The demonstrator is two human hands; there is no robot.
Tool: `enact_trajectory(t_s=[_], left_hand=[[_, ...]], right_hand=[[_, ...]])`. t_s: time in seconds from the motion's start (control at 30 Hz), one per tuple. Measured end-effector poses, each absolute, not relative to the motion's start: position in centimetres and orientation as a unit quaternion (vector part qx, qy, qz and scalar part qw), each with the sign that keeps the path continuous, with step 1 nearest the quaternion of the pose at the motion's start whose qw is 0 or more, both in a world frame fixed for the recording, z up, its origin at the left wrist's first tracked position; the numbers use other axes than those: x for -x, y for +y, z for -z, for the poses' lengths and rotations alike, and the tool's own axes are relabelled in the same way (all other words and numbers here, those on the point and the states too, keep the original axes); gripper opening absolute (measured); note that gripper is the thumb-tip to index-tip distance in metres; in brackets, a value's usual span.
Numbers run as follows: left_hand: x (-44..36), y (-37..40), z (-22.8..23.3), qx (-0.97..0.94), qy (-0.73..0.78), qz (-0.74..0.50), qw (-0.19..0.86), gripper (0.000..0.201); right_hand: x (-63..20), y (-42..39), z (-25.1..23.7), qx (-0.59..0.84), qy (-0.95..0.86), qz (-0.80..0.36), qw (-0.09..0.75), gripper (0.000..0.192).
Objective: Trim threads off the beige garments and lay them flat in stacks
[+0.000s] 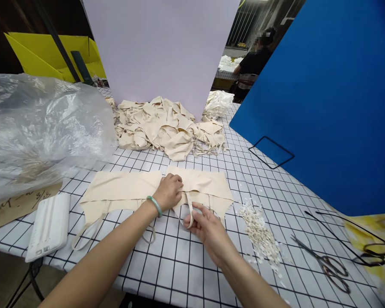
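While your right hand [208,231] holds a thin strap [190,203] at its fingertips, your left hand [167,191] rests with bent fingers on the strap's garment [210,179]; whether it grips the cloth, you cannot tell. That garment lies on the worktop [160,269], just right of a second garment [122,186], left of the scissors [321,258], with a cloth pile [157,124] on its far side.

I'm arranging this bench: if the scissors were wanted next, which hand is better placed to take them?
Probably the right hand: the scissors lie on its side, though a strap is at its fingers. The left hand is farther away, on beige cloth.
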State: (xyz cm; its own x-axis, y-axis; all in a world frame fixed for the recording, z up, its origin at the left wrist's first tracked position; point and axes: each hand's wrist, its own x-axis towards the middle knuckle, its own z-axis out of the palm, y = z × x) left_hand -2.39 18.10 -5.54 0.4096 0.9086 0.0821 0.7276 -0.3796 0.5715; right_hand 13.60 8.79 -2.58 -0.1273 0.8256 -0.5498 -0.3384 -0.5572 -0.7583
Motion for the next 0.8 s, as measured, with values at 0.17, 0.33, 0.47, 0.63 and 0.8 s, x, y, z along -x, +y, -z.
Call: enact_trajectory(t_s=[0.17,0.33,0.47,0.63,0.8], left_hand=[[3.1,17.3,4.2,-0.834,0.505,-0.112,0.19,0.026],[3.9,18.7,3.0,-0.796,0.573,-0.09,0.172,0.027],[5.0,21.8,2.6,-0.709,0.687,-0.086,0.134,0.032],[5.5,25.5,2.6,-0.661,0.726,-0.032,0.188,0.034],[4.9,25.2,2.4,-0.643,0.717,-0.08,0.259,0.022]], right_hand=[[-12.8,4.3,3.0,0.514,-0.18,-0.722,0.426,0.063],[-16.5,5.6,3.2,0.631,-0.38,-0.554,0.388,0.045],[-21.9,13.3,3.8,0.74,-0.539,-0.281,0.287,0.035],[-24.6,22.2,4.7,0.796,-0.53,-0.196,0.215,0.024],[-24.1,23.1,4.8,0.775,-0.568,-0.231,0.154,0.021]])
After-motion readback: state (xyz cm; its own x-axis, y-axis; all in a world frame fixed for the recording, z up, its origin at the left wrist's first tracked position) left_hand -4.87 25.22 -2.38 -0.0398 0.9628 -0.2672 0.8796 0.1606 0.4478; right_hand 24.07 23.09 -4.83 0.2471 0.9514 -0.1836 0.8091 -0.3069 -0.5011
